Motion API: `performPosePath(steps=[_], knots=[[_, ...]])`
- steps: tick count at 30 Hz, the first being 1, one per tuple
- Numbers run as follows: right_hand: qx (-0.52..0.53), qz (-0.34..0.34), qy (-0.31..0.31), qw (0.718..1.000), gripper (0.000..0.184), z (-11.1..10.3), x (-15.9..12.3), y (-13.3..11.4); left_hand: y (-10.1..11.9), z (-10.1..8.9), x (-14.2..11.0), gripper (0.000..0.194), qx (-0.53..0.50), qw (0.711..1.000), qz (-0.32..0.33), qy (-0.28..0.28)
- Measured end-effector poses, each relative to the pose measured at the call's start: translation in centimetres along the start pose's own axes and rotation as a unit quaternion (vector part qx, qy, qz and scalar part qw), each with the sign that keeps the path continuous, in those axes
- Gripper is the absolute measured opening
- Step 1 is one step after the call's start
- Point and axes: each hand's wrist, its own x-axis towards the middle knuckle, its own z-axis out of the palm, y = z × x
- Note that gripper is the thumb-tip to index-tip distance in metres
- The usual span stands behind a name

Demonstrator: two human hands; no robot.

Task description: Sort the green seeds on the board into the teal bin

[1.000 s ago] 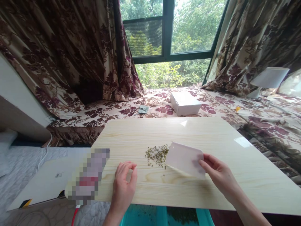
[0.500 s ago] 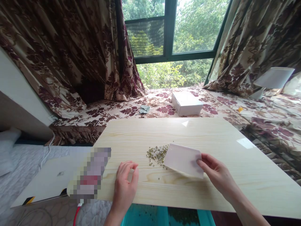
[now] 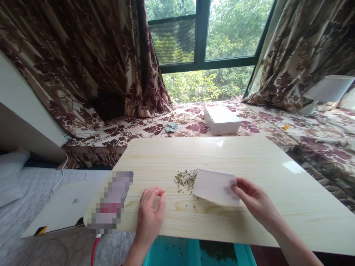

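Note:
A white flat plastic scraper (image 3: 215, 186) is pinched at its right end between the thumb and fingers of my right hand (image 3: 251, 194). It leans over the right side of a small pile of green beans mixed with white grains (image 3: 184, 179), hiding part of the pile. A few loose beans lie around it on the light wood-grain table (image 3: 235, 153). My left hand (image 3: 152, 207) rests at the table's near side, left of the pile, fingers loosely bent and thumb apart, with nothing in it.
Below the table's near edge is a turquoise divided container (image 3: 194, 255), with green beans in its right compartment and scattered bits in the left. A blurred-out object (image 3: 111, 203) with a red cable (image 3: 94, 251) lies at the table's left. Behind stands a white box (image 3: 223, 122).
The scraper has shifted slightly left over the pile, and another loose bean shows near its lower edge. My left hand keeps its pose. The camera view has shifted a little.

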Motion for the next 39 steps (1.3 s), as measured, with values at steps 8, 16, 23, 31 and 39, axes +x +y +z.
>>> performPosePath(steps=[8, 16, 23, 31, 39], knots=[[-0.020, -0.014, -0.012, 1.000, 0.044, 0.1, -0.3, -0.5, 0.1, 0.0, 0.0, 0.013, 0.005, 1.000, 0.003, -0.005], [-0.035, -0.043, -0.019, 0.998, 0.044, 1.2, 0.6, 0.2, -1.0, 0.6, -0.3, 0.011, 0.017, 1.000, 0.015, 0.000], [-0.025, -0.047, 0.006, 0.999, 0.045, 0.9, 1.0, 0.3, -1.4, 0.9, -0.4, 0.012, 0.023, 0.999, 0.021, 0.012], [-0.019, -0.048, -0.032, 0.998, 0.040, 0.9, 1.1, 1.0, -1.6, 1.0, -0.5, 0.013, 0.028, 0.999, 0.031, 0.018], [-0.001, -0.042, -0.046, 0.998, 0.023, 0.0, 0.7, -1.5, -1.7, 1.1, -0.4, 0.012, 0.024, 0.999, 0.029, 0.010]])
